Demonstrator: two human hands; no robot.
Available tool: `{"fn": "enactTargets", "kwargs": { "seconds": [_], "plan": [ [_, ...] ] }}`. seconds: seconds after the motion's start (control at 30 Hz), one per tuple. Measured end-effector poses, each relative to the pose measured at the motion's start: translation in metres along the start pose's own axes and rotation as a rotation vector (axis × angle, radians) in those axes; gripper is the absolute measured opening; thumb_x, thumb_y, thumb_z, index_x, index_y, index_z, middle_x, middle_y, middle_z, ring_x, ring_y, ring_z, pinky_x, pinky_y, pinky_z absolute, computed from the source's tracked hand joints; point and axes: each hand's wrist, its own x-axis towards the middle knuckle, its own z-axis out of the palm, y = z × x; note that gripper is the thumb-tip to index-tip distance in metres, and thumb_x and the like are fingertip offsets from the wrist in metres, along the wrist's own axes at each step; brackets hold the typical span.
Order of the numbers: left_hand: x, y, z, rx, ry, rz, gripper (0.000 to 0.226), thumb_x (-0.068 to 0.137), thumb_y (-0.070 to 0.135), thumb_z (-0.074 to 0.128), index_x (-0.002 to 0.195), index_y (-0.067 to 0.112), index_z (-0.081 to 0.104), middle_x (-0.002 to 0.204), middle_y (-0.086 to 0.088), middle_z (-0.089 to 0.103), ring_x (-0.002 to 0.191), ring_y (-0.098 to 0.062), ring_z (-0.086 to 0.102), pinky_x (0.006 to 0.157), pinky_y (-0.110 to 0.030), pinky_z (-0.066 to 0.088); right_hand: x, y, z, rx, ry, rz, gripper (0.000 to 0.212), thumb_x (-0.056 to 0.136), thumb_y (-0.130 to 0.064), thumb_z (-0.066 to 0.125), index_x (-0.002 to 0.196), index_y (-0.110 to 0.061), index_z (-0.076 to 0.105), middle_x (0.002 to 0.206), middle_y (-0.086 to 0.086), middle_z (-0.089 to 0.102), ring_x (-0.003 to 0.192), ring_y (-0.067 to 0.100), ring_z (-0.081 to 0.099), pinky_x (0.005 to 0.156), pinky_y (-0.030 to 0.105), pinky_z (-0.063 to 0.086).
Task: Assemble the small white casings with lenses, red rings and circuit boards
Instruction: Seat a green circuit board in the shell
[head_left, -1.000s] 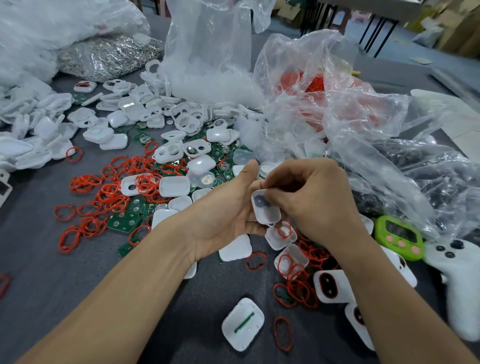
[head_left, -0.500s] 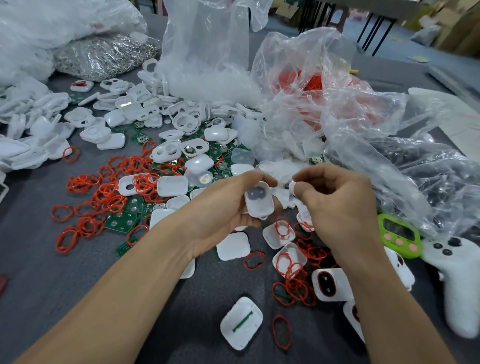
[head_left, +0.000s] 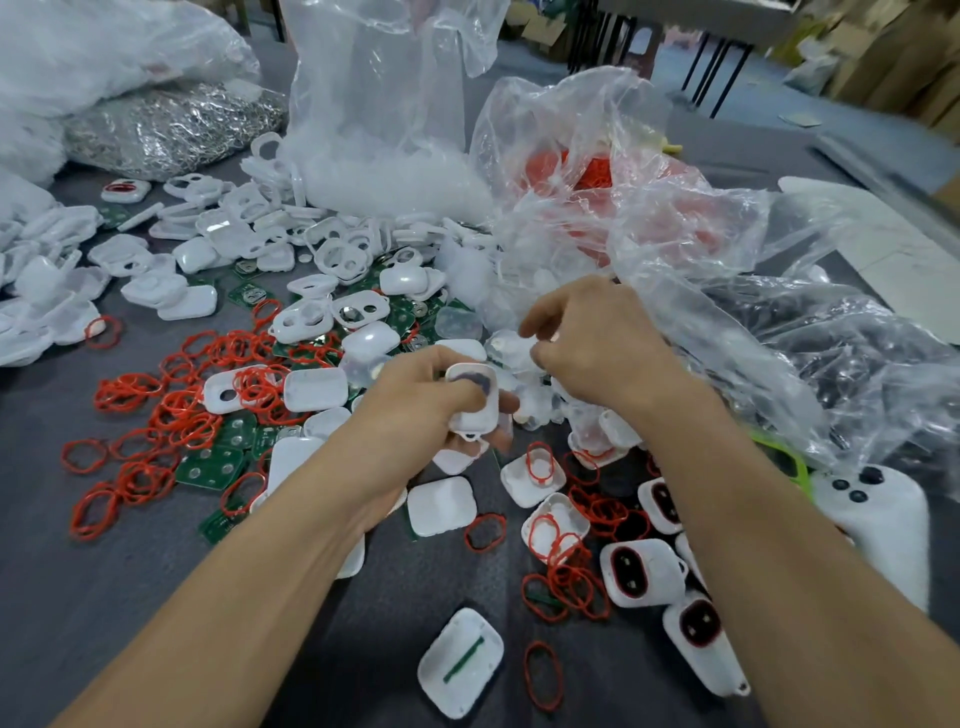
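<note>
My left hand (head_left: 410, 410) grips a small white casing (head_left: 472, 397), tilted, its dark oval opening facing me. My right hand (head_left: 597, 343) hovers just right of it with curled fingers over a heap of clear lenses (head_left: 511, 345); whether thumb and forefinger pinch a lens is unclear. Loose red rings (head_left: 176, 405) and green circuit boards (head_left: 213, 467) lie to the left. Casings fitted with red rings (head_left: 644, 571) sit at the lower right.
Crumpled clear plastic bags (head_left: 675, 234) crowd the back and right; one holds red rings. A bag of shiny metal parts (head_left: 171, 124) lies at the far left. A green timer (head_left: 779, 462) and a white controller (head_left: 878, 530) sit on the right. An open casing (head_left: 462, 660) lies near me.
My right hand has left the casing and moved up and right to the heap of clear lenses. The left hand still holds the casing, tilted a little more.
</note>
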Motion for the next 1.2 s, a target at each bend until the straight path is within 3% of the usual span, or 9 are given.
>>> {"fn": "enactTargets", "kwargs": {
  "seconds": [0.1,0.27,0.4,0.57,0.7,0.83,1.0,1.1,1.2],
  "plan": [
    [0.002,0.004,-0.003,-0.063,0.101,0.044,0.020,0.090,-0.011,0.050,0.098,0.003,0.062,0.081,-0.015,0.077,0.058,-0.024,0.069,0.047,-0.023,0.046,0.004,0.001,0.003,0.008,0.021,0.010,0.029,0.083,-0.003,0.065,0.091,-0.026,0.080,0.091,0.000,0.077,0.080,0.013,0.070,0.075,0.021,0.056],
    [0.007,0.006,-0.010,-0.122,0.248,0.076,0.026,0.089,-0.008,0.049,0.093,0.009,0.069,0.070,-0.011,0.071,0.052,-0.022,0.060,0.047,-0.023,0.045,0.015,-0.021,0.019,0.086,-0.047,-0.116,0.020,0.087,-0.011,0.071,0.096,-0.026,0.082,0.093,-0.006,0.077,0.080,0.007,0.065,0.068,0.010,0.045],
    [0.008,0.006,-0.013,-0.165,0.305,0.039,0.029,0.091,-0.009,0.046,0.096,0.008,0.069,0.064,-0.009,0.068,0.052,-0.020,0.062,0.047,-0.024,0.051,0.028,-0.033,0.033,0.055,-0.114,-0.105,0.024,0.089,-0.007,0.068,0.102,-0.022,0.081,0.104,0.000,0.077,0.094,0.015,0.069,0.085,0.026,0.057],
    [0.012,0.008,-0.016,-0.196,0.408,-0.001,0.024,0.088,-0.009,0.044,0.096,0.009,0.058,0.060,-0.006,0.068,0.047,-0.018,0.059,0.041,-0.023,0.045,0.040,-0.046,0.038,0.129,0.013,-0.108,0.030,0.086,-0.002,0.059,0.094,-0.019,0.083,0.090,0.003,0.079,0.079,0.018,0.067,0.079,0.028,0.058],
    [0.016,0.008,-0.017,-0.218,0.488,-0.008,0.023,0.084,-0.007,0.045,0.084,0.012,0.057,0.057,-0.007,0.063,0.045,-0.020,0.053,0.040,-0.022,0.036,0.058,-0.066,0.054,0.000,-0.084,-0.173,0.025,0.090,-0.017,0.068,0.113,-0.018,0.076,0.110,0.007,0.076,0.107,0.026,0.066,0.094,0.035,0.054],
    [0.018,0.006,-0.019,-0.223,0.493,0.004,0.022,0.081,-0.006,0.046,0.082,0.011,0.058,0.058,-0.008,0.063,0.043,-0.020,0.052,0.042,-0.023,0.036,0.070,-0.069,0.071,-0.119,-0.057,-0.149,0.026,0.088,-0.020,0.066,0.114,-0.018,0.070,0.113,0.007,0.072,0.108,0.030,0.065,0.086,0.034,0.052],
    [0.018,0.005,-0.020,-0.224,0.461,0.004,0.020,0.080,-0.003,0.050,0.092,0.010,0.058,0.060,-0.007,0.065,0.047,-0.021,0.055,0.048,-0.027,0.041,0.063,-0.059,0.062,0.245,0.102,-0.059,0.022,0.074,-0.012,0.084,0.072,-0.024,0.065,0.072,-0.006,0.066,0.074,0.016,0.064,0.063,0.021,0.044],
    [0.016,0.006,-0.021,-0.203,0.439,-0.003,0.018,0.087,-0.004,0.049,0.093,0.010,0.057,0.060,-0.005,0.067,0.048,-0.020,0.058,0.043,-0.025,0.042,0.042,-0.050,0.042,0.600,0.147,-0.017,0.016,0.080,-0.008,0.081,0.074,-0.021,0.074,0.066,-0.006,0.069,0.057,0.011,0.061,0.057,0.023,0.049],
    [0.014,0.006,-0.019,-0.164,0.400,0.017,0.017,0.090,-0.001,0.048,0.096,0.011,0.059,0.062,-0.003,0.070,0.051,-0.019,0.063,0.041,-0.024,0.043,0.010,-0.039,0.023,1.011,-0.011,0.045,0.021,0.097,0.004,0.061,0.093,-0.012,0.074,0.069,0.001,0.071,0.051,0.013,0.058,0.049,0.025,0.045]
  ]
}}
